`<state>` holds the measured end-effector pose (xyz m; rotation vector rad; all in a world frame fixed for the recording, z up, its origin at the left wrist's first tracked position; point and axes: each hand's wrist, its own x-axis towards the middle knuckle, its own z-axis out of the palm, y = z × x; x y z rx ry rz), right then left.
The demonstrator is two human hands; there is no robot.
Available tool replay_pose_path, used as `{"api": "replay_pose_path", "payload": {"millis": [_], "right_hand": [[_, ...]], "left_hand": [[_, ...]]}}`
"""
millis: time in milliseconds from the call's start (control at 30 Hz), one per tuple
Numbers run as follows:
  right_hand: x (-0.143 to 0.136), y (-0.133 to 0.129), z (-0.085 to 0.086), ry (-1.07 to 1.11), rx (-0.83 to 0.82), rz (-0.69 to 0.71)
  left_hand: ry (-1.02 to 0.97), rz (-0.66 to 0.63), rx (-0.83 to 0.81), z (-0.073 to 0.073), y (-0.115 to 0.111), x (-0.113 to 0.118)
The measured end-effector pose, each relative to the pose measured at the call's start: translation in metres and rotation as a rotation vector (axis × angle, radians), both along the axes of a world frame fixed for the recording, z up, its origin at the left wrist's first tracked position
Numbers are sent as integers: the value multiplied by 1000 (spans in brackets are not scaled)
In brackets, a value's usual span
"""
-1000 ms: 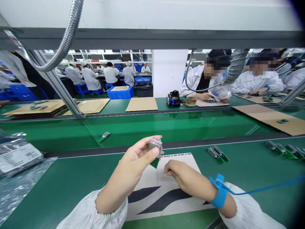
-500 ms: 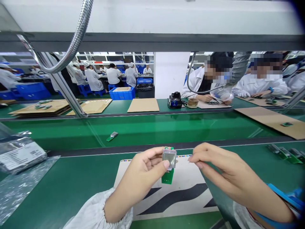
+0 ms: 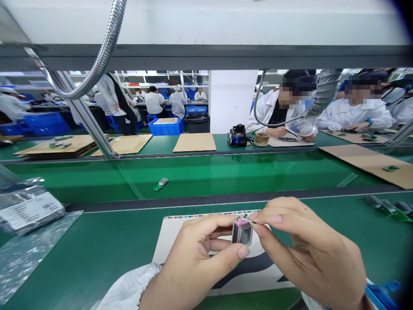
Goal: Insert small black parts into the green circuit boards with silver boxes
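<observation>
A green conveyor belt [image 3: 226, 172] runs across a busy assembly hall, with a printed white mat [image 3: 180, 232] laid on the near bench. Above the mat, a small square module [image 3: 242, 231] is pinched between thumb and fingers of the left hand [image 3: 200, 262]. Its pink top edge is gripped by the fingertips of the right hand [image 3: 309, 254]. Another module [image 3: 161, 184] lies on the belt.

- The small display module [image 3: 242, 231] sits between the left hand [image 3: 206, 254] and right hand [image 3: 309, 249], above a printed mat [image 3: 180, 228] on the bench [image 3: 97, 249].
- Bagged parts [image 3: 27, 211] lie far left.
- A lone circuit board [image 3: 161, 184] lies behind, on the conveyor belt [image 3: 226, 174].
- More boards [image 3: 383, 204] lie far right.
</observation>
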<state>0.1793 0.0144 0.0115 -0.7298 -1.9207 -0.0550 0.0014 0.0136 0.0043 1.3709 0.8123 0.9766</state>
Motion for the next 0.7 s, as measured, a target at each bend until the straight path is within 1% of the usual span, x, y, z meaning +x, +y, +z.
{"api": "replay_pose_path", "payload": {"millis": [133, 267, 400, 533, 700], "right_hand": [[-1, -1, 0, -21, 25, -34], [-2, -1, 0, -41, 47, -8], [-4, 0, 4, -17, 88, 7], [-6, 0, 7, 13, 70, 14], [-3, -5, 5, -21, 89, 35]], "left_hand": [[-26, -3, 16, 0, -1, 1], [-29, 0, 25, 0, -2, 0], [-36, 5, 17, -1, -3, 0], [-59, -1, 5, -3, -4, 0], [-101, -2, 25, -4, -5, -1]]}}
